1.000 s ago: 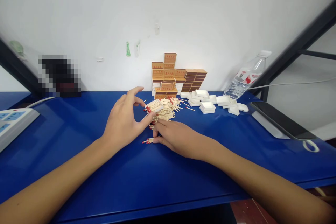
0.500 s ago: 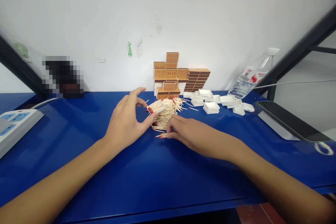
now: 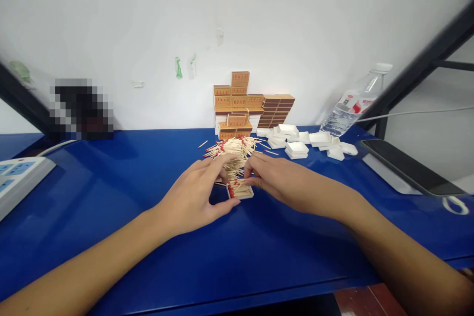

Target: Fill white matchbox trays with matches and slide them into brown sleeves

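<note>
Apparently loading red-tipped wooden matches (image 3: 240,187), pinched in right hand (image 3: 276,175), into white oblong card tray (image 3: 247,196) clamped in left hand (image 3: 194,195), below frame centre. Likely calls for lowering flat, then releasing.

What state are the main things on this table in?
White cardboard tray in the left hand: open, holding red-tipped wooden matches
Other matches: heaped loose
Orange-brown cardboard matchboxes: stacked
Other white cardboard trays: jumbled, several open
Clear plastic bottle: capped
Black rectangular phone: screen dark
</note>
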{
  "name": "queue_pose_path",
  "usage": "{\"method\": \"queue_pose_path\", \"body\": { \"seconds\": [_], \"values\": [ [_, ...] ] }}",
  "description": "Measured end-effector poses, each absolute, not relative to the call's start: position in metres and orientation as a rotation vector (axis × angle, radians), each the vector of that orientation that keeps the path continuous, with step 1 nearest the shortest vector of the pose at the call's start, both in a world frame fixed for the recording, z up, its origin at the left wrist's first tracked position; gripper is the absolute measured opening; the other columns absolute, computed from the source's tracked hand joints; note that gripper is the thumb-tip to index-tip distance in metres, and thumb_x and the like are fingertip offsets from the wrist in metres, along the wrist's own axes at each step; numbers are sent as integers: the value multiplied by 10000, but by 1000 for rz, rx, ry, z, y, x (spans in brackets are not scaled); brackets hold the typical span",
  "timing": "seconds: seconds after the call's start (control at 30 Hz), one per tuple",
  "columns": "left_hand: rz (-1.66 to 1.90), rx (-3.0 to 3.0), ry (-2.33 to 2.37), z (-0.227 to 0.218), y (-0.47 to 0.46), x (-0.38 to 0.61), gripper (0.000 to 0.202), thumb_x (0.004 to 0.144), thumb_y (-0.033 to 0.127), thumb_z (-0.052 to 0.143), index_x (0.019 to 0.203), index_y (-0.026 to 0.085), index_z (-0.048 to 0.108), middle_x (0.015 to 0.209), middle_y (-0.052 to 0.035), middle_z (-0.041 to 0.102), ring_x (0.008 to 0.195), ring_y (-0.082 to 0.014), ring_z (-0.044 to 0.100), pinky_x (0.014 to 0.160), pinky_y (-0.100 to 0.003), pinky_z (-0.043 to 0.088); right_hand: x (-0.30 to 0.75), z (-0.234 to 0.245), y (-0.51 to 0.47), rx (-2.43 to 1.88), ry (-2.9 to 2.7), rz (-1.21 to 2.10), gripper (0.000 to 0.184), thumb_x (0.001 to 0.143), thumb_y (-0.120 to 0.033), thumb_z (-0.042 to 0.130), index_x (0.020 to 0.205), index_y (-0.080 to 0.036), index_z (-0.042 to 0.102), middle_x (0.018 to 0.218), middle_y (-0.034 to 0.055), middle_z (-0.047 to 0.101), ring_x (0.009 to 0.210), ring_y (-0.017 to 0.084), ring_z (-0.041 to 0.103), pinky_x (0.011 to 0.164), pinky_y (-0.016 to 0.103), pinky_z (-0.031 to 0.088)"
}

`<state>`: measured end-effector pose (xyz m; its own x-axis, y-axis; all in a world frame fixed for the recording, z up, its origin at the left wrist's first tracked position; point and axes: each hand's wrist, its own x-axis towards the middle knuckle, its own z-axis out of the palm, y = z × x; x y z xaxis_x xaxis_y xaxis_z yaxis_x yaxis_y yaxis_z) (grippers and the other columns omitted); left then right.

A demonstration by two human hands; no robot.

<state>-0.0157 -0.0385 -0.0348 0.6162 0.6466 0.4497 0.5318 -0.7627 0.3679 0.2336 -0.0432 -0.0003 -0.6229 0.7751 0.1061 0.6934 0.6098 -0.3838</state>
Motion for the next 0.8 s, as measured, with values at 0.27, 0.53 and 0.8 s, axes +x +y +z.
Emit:
{"method": "queue_pose_path", "body": {
  "seconds": [0.27,0.53,0.8],
  "values": [
    [652,2598,853,-29,-43,-15,846,834,360,807,1540,267,350,1054,-12,707,1089,-253,663,1037,-462,504,236,10,-54,-1235,-2689,638,229,1091,-370,450,1007,-200,577,1073,74,672,819,198,627,723,337,449],
    [538,2625,868,-29,-42,-16,823,843,401,792,1543,256,385,1103,-28,691,1090,-250,636,1021,-453,491,226,-1,-59,-1222,-2743,616,211,1093,-338,465,1046,-184,600,1083,76,676,813,199,639,713,332,433],
    [666,2704,790,-16,-40,-20,191,853,313,711,983,183,660,866,-24,638,830,-203,579,801,-376,471,240,11,-50,-1298,-2663,683,188,1026,-389,587,1041,-206,625,1039,49,684,829,185,607,709,317,417]
  ]
}}
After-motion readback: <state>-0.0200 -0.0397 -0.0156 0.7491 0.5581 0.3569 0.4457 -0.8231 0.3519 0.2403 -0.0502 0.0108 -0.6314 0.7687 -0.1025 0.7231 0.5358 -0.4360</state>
